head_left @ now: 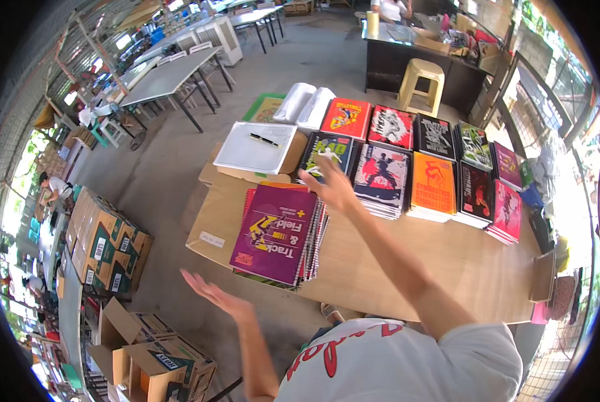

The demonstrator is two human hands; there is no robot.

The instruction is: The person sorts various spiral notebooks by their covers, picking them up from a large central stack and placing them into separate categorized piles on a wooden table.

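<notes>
My left hand [217,295] is open, fingers stretched out, in the air off the table's near left edge. It holds nothing. My right hand [331,185] reaches across the table, fingers apart and slightly blurred, in front of a dark notebook stack with green and white print [327,149]. Between my hands lies a stack of spiral-bound notebooks, topped by a purple notebook [273,234] with a yellow figure. Beyond it, a pen [265,140] rests on a white sheet-like pad [246,159] on a cardboard box. Whether my right fingertips touch the dark stack, I cannot tell.
Several more notebook stacks, including an orange one [433,184], fill the table's [407,268] far right. Two plastic-wrapped white bundles [305,104] lie at the back. A beige stool [422,84] stands beyond. Cardboard cartons [106,241] are piled at left; an open carton [146,365] sits lower left.
</notes>
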